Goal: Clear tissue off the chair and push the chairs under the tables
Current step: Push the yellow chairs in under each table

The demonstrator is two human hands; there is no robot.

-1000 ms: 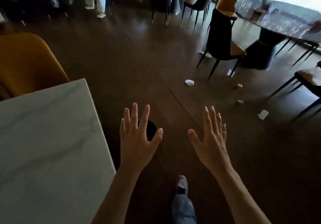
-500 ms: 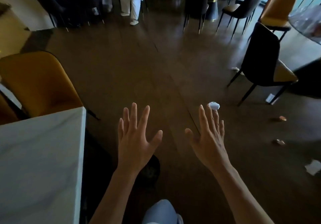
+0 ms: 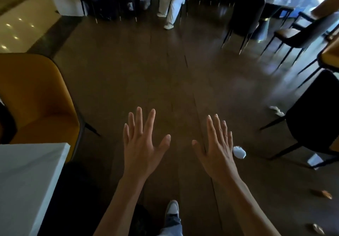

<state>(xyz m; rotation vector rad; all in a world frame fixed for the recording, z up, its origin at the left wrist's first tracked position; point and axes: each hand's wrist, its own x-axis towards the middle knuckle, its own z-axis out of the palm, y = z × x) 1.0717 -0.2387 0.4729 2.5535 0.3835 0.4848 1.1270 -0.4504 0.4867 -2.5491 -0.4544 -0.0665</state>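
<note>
Dark wood floor fills the frame. You hold your left hand and right hand out low centre, fingers spread, gripping nothing, likely walking between chairs. A crumpled tissue lies on the floor just right of your right hand; the yellow chair sits mid-left.

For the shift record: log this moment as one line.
left hand: open, empty | right hand: open, empty | crumpled tissue: on floor beside black chair | mustard chair: by white table
</note>
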